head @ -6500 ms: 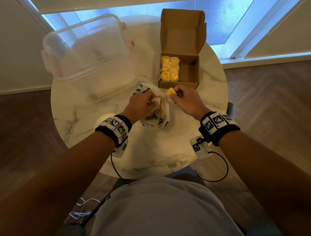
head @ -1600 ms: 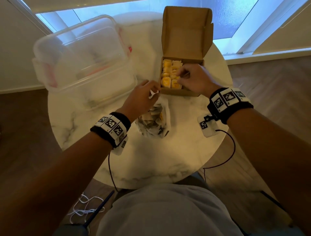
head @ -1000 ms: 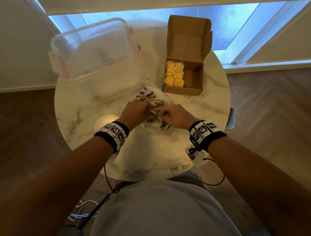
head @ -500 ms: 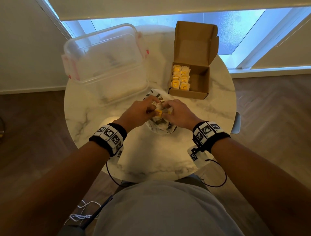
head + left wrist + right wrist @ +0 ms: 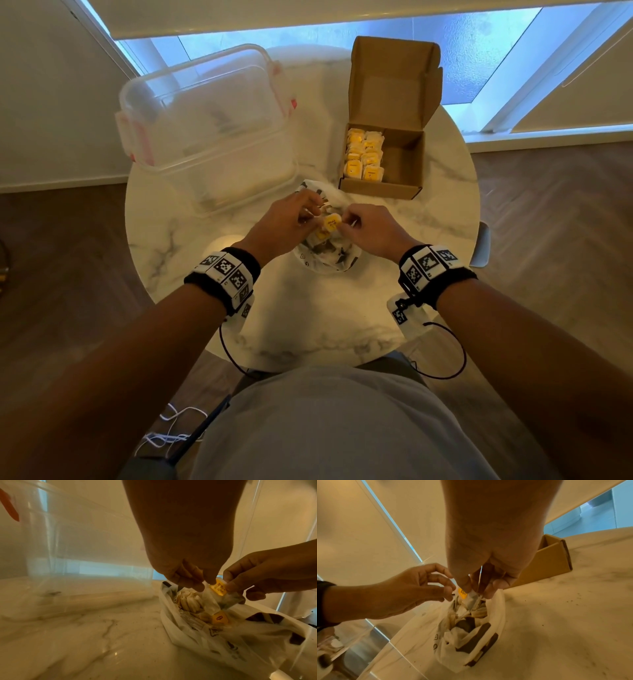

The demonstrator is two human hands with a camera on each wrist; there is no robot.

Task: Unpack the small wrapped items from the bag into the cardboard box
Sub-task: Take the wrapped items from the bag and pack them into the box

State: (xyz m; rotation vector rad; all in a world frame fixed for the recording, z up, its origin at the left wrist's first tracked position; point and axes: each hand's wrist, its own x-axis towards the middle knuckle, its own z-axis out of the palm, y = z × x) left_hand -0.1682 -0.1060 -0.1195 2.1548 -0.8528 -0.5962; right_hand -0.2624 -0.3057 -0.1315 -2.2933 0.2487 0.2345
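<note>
The wrapped item (image 5: 331, 222) with its yellow tag was held just above the mouth of the bag (image 5: 327, 263), between the two hands. The right hand (image 5: 371, 230) pinched its wrapper between thumb and fingertips, as the left wrist view showed plainly. The left hand (image 5: 286, 224) had its fingertips curled together at the item's left edge, pinching the clear wrapper or a fold of the bag there; which of the two could not be told. A second yellow-tagged item (image 5: 219, 618) lay inside the bag below, among pale wrapped pieces. The bag, white with dark printed marks, sat open on the marble surface (image 5: 191, 240) near the person. The cardboard box (image 5: 404, 171) stood just beyond the bag to the far right, lid upright, with yellow wrapped items (image 5: 363, 156) ranged in two rows along its left half and the right half bare. A clear plastic container (image 5: 205, 116) with red clips stood to the far left on the same surface, close beside the bag.
</note>
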